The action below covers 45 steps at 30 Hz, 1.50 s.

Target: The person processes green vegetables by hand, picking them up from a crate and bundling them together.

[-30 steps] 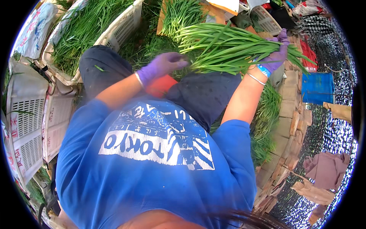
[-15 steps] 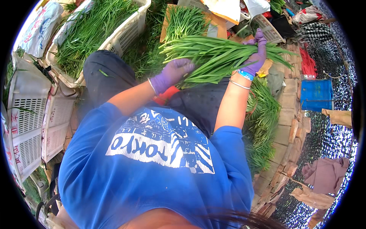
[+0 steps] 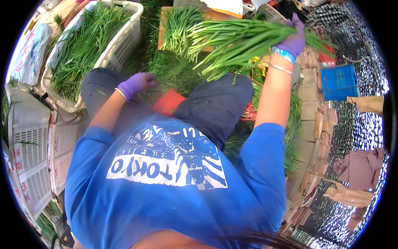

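My right hand (image 3: 293, 39), in a purple glove, is closed around a thick bunch of garlic chives (image 3: 236, 41) near its leafy end. The pale stem ends fan out to the left over my knee and the ground. Lower left, my left hand (image 3: 139, 85), also gloved in purple, hovers by my left knee, somewhat blurred. Its fingers look loosely bent and apart, with nothing visible in them. Beyond the held bunch, more chives (image 3: 180, 31) lie on a wooden board (image 3: 162, 40). A red object (image 3: 169, 103) shows between my legs.
A white plastic crate (image 3: 120, 45) full of loose greens stands at the far left, near white slatted crates (image 3: 31, 145). More greens lie beside my right leg, with red ties (image 3: 249, 113) near them. Bricks (image 3: 309, 108) edge the right side, by a blue container (image 3: 339, 83).
My right hand has carried the chives up and to the right. My left hand has come away from the bunch, moving left and down to my left knee.
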Each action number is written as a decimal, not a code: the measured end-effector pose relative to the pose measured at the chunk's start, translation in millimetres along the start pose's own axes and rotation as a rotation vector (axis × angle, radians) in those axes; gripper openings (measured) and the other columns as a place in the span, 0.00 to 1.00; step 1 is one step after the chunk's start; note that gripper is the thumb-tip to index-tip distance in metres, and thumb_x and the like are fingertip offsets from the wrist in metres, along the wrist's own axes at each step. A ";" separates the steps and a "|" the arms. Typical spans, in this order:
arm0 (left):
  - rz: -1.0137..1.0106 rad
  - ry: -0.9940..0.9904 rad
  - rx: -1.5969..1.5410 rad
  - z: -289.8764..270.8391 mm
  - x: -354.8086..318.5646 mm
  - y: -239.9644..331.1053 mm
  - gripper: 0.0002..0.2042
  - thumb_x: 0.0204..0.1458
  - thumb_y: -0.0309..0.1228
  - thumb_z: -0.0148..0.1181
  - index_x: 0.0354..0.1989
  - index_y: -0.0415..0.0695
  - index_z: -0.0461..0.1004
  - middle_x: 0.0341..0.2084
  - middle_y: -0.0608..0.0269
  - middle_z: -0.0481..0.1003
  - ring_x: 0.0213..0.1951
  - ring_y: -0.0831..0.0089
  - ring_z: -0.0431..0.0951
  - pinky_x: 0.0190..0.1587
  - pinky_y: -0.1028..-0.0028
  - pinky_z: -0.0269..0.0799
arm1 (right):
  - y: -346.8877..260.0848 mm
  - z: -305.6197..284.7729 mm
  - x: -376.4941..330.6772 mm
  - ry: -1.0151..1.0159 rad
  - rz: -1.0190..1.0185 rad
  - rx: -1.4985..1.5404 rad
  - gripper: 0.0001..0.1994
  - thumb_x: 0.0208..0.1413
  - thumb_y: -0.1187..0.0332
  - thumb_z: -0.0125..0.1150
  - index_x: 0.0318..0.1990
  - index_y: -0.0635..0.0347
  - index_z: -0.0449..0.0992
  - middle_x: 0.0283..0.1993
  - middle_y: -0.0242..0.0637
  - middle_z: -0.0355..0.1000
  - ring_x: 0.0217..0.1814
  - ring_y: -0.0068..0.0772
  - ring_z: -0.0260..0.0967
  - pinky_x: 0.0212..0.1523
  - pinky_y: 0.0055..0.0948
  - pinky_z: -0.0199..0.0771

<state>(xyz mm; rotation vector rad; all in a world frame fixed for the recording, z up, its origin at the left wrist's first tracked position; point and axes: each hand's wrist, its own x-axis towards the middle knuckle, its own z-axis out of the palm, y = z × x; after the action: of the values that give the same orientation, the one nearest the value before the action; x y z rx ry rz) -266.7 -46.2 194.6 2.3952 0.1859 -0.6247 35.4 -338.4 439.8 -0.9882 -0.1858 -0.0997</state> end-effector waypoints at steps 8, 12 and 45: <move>0.712 1.181 -0.127 -65.7 50.9 126.7 0.60 0.37 0.41 0.79 0.74 0.41 0.40 0.68 0.36 0.55 0.69 0.49 0.58 0.70 0.57 0.54 | 72.2 132.1 -93.8 -0.163 -0.242 -0.220 0.16 0.54 0.70 0.68 0.48 0.68 0.77 0.43 0.36 0.78 0.42 0.29 0.74 0.46 0.29 0.73; 0.746 1.193 -0.431 -81.7 72.3 146.8 0.39 0.56 0.38 0.64 0.71 0.40 0.49 0.58 0.48 0.68 0.59 0.58 0.71 0.60 0.63 0.68 | 100.5 167.9 -171.3 -0.541 -0.114 -0.432 0.22 0.51 0.65 0.71 0.52 0.66 0.77 0.41 0.38 0.78 0.44 0.37 0.75 0.49 0.33 0.73; 0.602 0.041 -1.867 -45.9 30.2 30.8 0.27 0.61 0.49 0.54 0.63 0.44 0.68 0.55 0.59 0.74 0.51 0.67 0.76 0.58 0.61 0.71 | 178.2 -31.3 -299.7 -0.650 0.990 0.173 0.19 0.51 0.71 0.65 0.52 0.65 0.74 0.46 0.44 0.78 0.42 0.32 0.77 0.41 0.33 0.79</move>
<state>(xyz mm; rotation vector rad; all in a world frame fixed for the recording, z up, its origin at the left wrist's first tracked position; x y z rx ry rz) -213.7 -42.3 228.3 0.5548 0.0011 0.0451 -224.8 -267.2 216.7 -0.8199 -0.2716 1.1338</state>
